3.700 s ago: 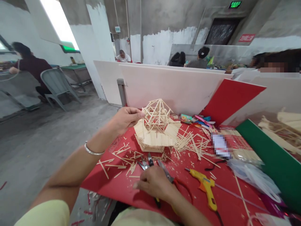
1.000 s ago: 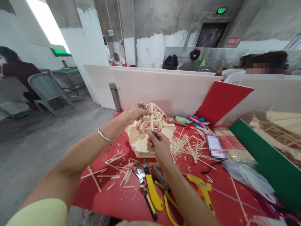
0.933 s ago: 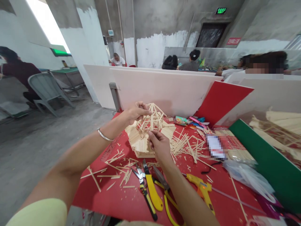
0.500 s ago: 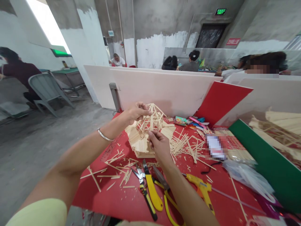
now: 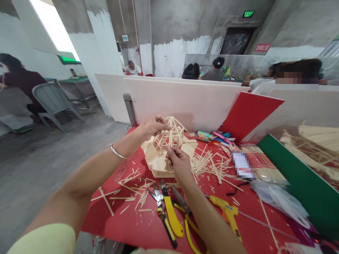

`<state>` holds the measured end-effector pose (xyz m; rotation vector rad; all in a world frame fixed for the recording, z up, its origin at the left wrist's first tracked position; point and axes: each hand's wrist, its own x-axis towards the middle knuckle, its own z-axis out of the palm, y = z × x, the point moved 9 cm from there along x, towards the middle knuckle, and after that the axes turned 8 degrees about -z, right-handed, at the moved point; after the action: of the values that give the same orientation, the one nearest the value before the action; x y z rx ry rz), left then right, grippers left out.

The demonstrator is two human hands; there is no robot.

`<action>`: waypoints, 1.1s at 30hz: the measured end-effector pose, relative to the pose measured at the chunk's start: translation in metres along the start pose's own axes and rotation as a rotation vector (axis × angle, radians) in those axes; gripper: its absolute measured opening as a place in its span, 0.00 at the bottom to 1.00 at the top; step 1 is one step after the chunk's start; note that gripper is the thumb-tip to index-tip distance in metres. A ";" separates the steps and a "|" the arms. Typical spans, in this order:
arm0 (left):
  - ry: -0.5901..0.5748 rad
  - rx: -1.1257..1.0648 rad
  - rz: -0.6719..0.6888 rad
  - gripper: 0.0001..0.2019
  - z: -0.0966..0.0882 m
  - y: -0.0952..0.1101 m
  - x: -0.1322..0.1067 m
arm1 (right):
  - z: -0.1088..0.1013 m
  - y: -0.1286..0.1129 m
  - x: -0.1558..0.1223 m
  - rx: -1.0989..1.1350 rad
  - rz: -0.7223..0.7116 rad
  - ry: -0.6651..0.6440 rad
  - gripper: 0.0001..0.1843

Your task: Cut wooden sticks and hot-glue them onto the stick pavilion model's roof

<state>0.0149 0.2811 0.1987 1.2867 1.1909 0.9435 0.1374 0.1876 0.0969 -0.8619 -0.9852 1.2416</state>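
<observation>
A model built of thin wooden sticks (image 5: 159, 164) stands on the red table, with a flat plank-like base and an open frame (image 5: 178, 121) rising to a peak. My left hand (image 5: 155, 126) is closed in a pinch at the upper front of that frame. Lower down, my right hand (image 5: 180, 161) pinches with thumb and forefinger just above the base. A light wooden stick (image 5: 171, 137) runs upright between the two pinches, against the frame. The fingers partly cover its ends. A silver bangle (image 5: 116, 151) circles my left wrist.
Loose sticks (image 5: 209, 164) litter the red tabletop (image 5: 119, 218). Near me lie cutters (image 5: 161, 208), yellow-handled pliers (image 5: 172, 215) and a yellow glue gun (image 5: 225, 208). White boards (image 5: 180, 100) stand behind; a green board (image 5: 299, 187) leans at right. Other people sit beyond.
</observation>
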 end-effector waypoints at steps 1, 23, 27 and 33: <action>0.001 -0.004 0.002 0.21 0.000 0.000 0.000 | 0.000 0.000 0.000 0.005 0.000 0.001 0.20; 0.004 -0.008 -0.009 0.20 0.002 0.002 -0.003 | 0.002 -0.001 -0.001 0.014 0.017 -0.008 0.21; 0.009 -0.011 -0.010 0.20 0.002 0.001 -0.003 | 0.003 -0.003 -0.002 0.019 0.016 -0.015 0.21; 0.009 -0.016 0.007 0.21 0.000 -0.001 -0.001 | 0.005 -0.005 -0.003 0.026 0.019 -0.038 0.21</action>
<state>0.0148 0.2803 0.1974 1.2761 1.1842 0.9630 0.1340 0.1843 0.1035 -0.8323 -0.9909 1.2886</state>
